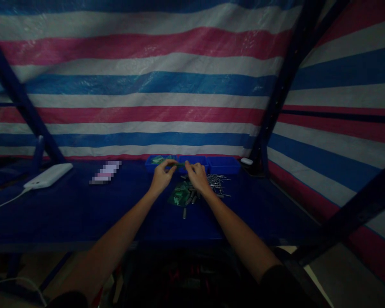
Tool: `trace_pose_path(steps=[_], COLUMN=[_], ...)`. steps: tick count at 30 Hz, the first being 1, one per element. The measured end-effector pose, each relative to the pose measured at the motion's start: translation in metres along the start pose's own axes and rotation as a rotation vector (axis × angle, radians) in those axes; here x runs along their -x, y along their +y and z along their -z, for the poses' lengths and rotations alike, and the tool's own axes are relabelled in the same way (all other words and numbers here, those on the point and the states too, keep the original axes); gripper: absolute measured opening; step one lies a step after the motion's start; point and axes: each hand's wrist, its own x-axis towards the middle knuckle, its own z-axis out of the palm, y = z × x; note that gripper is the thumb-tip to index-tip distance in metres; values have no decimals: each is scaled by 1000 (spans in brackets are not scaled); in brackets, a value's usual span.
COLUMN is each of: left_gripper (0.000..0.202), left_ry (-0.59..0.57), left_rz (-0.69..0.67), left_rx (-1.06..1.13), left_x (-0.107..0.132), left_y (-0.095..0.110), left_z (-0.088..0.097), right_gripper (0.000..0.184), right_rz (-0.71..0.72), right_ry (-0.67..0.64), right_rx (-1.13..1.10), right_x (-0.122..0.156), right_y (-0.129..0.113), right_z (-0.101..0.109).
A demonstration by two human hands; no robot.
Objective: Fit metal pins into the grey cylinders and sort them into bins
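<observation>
Your left hand (pixel 162 176) and right hand (pixel 198 176) both pinch a small green part (pixel 180 164) between them, over green pieces (pixel 179 197) and metal pins (pixel 217 181). Blue trays (pixel 223 165) stand just behind.

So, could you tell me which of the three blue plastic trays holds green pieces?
The leftmost blue plastic tray, just beyond the left hand: green pieces show inside it. The rightmost tray shows only blue; the middle tray is partly hidden.
</observation>
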Motion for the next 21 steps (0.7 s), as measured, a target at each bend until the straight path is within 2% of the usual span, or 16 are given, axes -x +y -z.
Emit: trace_pose_path(steps=[2,4,6,8,11,13,15,17,19,21], left_gripper=[18,16,17,23,42,53,51,44,38,32], left_ry=[-88,-137,-150,-196,-275,-249,-202,-169,-107,52], left_rz=[-124,-197,-221,-165,111,299,371,348,305,265], left_rx=[-125,-191,-194,-118,166,355,414,323,127,-113], left_x=[4,7,7,5,1,0,-2,-9,-24,-47], left_y=[5,9,9,7,0,-6,-11,-17,-24,-30], left_z=[-1,-3,-3,-3,-5,-6,-6,-1,10,26], right_gripper=[53,47,39,32,36,42,45,47,45,42], right_rz=[-80,-133,-110,-3,197,284,323,325,303,275], right_ry=[-58,-93,-84,-34,23,-4,-53,-65,-32,4], right_rx=[-134,-258,-298,-231,-42,63,130,151,137,115], right_x=[-5,-8,-9,-8,-3,0,2,3,3,2], right_y=[3,7,9,9,8,7,7,8,8,8], right_z=[1,0,0,1,3,3,1,-2,-4,-5])
